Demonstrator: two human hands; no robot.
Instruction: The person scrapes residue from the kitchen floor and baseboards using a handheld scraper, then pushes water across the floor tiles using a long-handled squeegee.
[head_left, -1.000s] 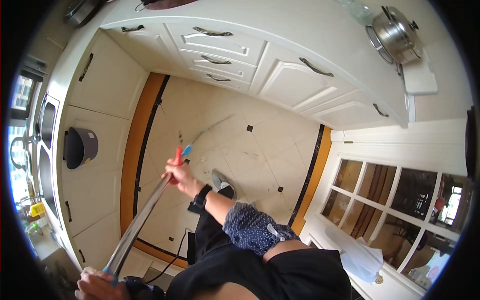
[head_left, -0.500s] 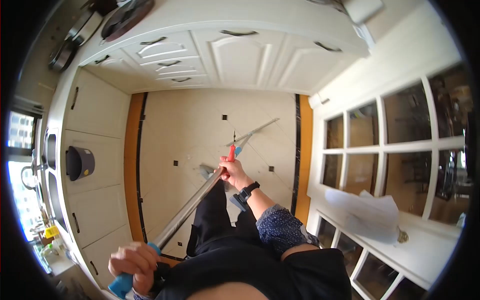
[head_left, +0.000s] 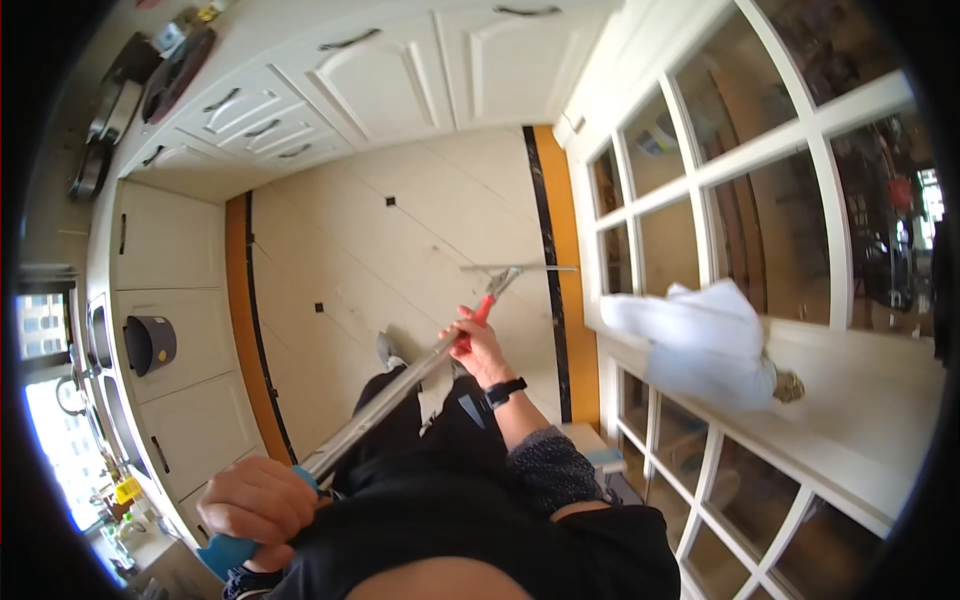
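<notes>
A long-handled floor squeegee [head_left: 385, 403] slants across the front of my body. My left hand [head_left: 258, 505] is closed around its blue grip [head_left: 228, 555] at the lower left. Farther down the silver pole, my right hand [head_left: 475, 350] wraps around the part by the red collar [head_left: 485, 308]. Beyond that hand, a forked bracket joins the thin squeegee bar [head_left: 540, 267], whose right end overlies the dark and orange floor border. Whether the bar presses on the floor I cannot tell. A dark watch [head_left: 505, 392] is on my right wrist.
White cabinets [head_left: 380, 85] line the far side and the left, where a dark grey bin [head_left: 150, 345] hangs. On the right, a white glass-paned door [head_left: 660, 190] carries a white cloth [head_left: 700, 325] near its knob [head_left: 789, 387]. My shoe [head_left: 391, 350] stands on the tiled floor [head_left: 350, 240].
My view has turned toward the door on the right. The squeegee bar has shifted right onto the floor border and now lies nearly level in view. Both hands keep their hold.
</notes>
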